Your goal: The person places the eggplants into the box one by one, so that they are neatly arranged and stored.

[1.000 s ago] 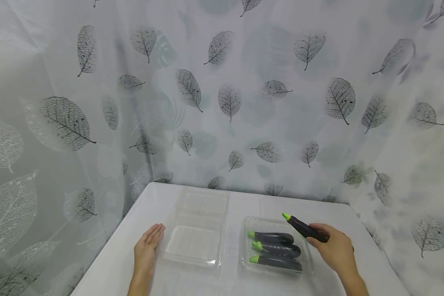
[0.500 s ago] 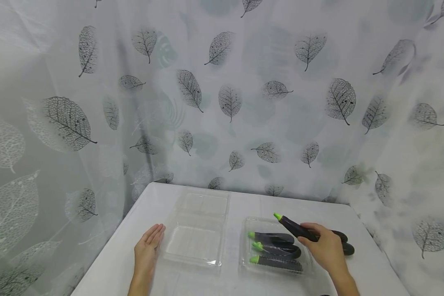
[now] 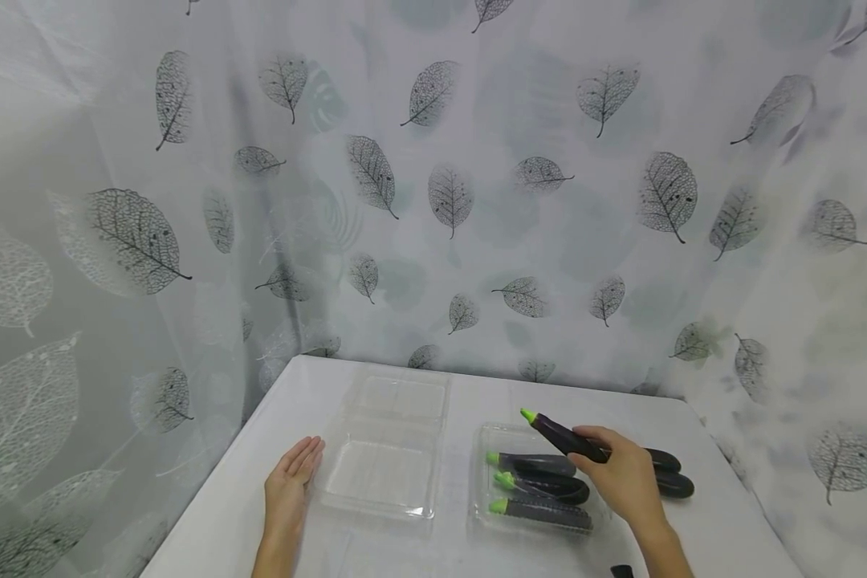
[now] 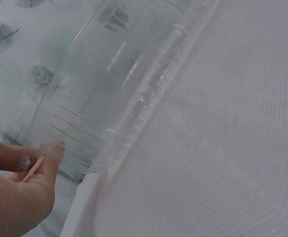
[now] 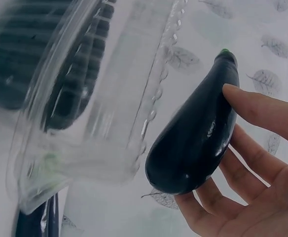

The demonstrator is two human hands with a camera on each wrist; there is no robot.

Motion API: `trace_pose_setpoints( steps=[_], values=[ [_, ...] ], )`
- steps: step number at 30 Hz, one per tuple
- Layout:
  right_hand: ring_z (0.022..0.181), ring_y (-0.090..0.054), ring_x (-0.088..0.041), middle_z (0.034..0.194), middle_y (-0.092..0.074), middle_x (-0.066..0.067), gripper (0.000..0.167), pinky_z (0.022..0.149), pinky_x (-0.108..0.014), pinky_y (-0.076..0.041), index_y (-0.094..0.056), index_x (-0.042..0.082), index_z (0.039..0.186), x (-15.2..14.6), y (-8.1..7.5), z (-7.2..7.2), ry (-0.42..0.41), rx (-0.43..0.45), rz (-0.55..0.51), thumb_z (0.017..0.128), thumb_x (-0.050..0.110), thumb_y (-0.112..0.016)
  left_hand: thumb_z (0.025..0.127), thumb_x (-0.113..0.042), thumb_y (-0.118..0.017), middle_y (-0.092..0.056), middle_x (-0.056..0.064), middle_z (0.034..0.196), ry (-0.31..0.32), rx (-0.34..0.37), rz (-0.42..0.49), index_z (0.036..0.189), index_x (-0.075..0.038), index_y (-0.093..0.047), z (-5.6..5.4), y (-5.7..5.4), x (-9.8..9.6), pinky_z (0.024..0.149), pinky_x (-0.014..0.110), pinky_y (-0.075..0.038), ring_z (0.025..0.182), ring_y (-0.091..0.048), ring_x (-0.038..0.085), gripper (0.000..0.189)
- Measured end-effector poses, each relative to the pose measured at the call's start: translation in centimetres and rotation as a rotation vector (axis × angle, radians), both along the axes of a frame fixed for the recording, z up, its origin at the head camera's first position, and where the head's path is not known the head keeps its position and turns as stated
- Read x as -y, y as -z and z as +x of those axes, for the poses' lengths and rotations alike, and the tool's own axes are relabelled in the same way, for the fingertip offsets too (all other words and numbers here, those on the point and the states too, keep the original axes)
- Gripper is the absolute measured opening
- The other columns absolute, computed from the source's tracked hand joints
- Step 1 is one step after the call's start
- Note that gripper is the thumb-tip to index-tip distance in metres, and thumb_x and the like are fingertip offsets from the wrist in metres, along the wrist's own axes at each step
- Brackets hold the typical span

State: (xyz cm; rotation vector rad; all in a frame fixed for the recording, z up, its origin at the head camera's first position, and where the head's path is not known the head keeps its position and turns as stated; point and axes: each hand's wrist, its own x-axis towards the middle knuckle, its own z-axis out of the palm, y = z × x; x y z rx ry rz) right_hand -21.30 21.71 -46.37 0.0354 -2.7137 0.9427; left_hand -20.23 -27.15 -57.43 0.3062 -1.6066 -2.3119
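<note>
The right hand (image 3: 619,475) grips an eggplant (image 3: 565,437), thumb on one side and curled fingers on the other. The head view places this eggplant over the far right part of a clear box (image 3: 506,439), tilted, its green cap pointing up and left. The left hand (image 3: 286,486) is relaxed, fingers straight and together, well left of the box, along the edge of a clear case (image 3: 379,474) that lies open on the table (image 3: 585,403).

Three eggplants (image 3: 549,486) lie side by side inside the box, caps to the left. Two more, the loose eggplants (image 3: 673,483), lie right of the box, partly hidden by the right hand.

Compared with half a second ago, the right hand and its eggplant have moved a little left, farther over the box; the left hand has stayed put. A dark tip (image 3: 622,571), too cropped to identify, shows more at the bottom edge.

The right wrist view reveals the held eggplant's fat, rounded end, hidden from the head view, apart from the box's wall. The left wrist view shows fingertips through the case's clear plastic.
</note>
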Motion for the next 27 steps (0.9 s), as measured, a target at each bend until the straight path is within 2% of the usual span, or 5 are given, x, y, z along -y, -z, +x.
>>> trace_pose_setpoints(
  steps=[6, 11, 16, 23, 27],
  values=[
    [0.105, -0.072, -0.04, 0.119, -0.074, -0.021, 0.046, 0.082, -0.052, -0.062, -0.074, 0.011, 0.127, 1.2, -0.3, 0.0, -0.019, -0.017, -0.022, 0.085, 0.02, -0.088, 0.11, 0.003, -0.042, -0.042, 0.03, 0.157, 0.001, -0.012, -0.017, 0.155, 0.01, -0.033, 0.0, 0.2, 0.1, 0.114, 0.028, -0.046, 0.141, -0.053, 0.025, 0.046],
    [0.105, -0.072, -0.038, 0.119, -0.074, -0.019, 0.045, 0.083, -0.051, -0.063, -0.073, 0.011, 0.128, 2.5, -0.4, -0.3, -0.046, -0.037, -0.042, 0.085, 0.018, -0.088, 0.11, 0.004, -0.041, -0.044, 0.029, 0.157, -0.003, -0.013, 0.009, 0.154, 0.01, -0.034, -0.1, 0.3, 0.2, 0.113, 0.026, -0.048, 0.142, -0.052, 0.028, 0.046],
    [0.104, -0.072, -0.036, 0.12, -0.074, -0.016, 0.044, 0.083, -0.05, -0.063, -0.073, 0.013, 0.128, 3.6, -0.2, -0.5, -0.075, -0.04, -0.059, 0.086, 0.017, -0.087, 0.11, 0.003, -0.041, -0.042, 0.031, 0.157, 0.004, -0.02, -0.014, 0.155, 0.011, -0.032, 0.0, 0.4, 0.2, 0.113, 0.027, -0.048, 0.142, -0.051, 0.029, 0.046],
    [0.108, -0.071, -0.034, 0.12, -0.074, -0.012, 0.043, 0.086, -0.051, -0.061, -0.074, 0.015, 0.127, 4.9, 0.1, -0.8, -0.105, -0.053, -0.072, 0.086, 0.018, -0.087, 0.11, 0.003, -0.042, -0.044, 0.029, 0.156, 0.001, -0.011, -0.001, 0.154, 0.01, -0.034, 0.0, 0.4, 0.3, 0.112, 0.027, -0.048, 0.141, -0.053, 0.027, 0.046],
    [0.104, -0.072, -0.031, 0.118, -0.075, -0.01, 0.042, 0.083, -0.048, -0.061, -0.075, 0.016, 0.125, 5.6, 0.1, -1.0, -0.127, -0.073, -0.07, 0.085, 0.017, -0.088, 0.11, 0.003, -0.042, -0.044, 0.029, 0.157, 0.001, -0.006, 0.013, 0.155, 0.01, -0.034, -0.1, 0.4, 0.3, 0.113, 0.027, -0.048, 0.142, -0.051, 0.029, 0.046]
  ],
)
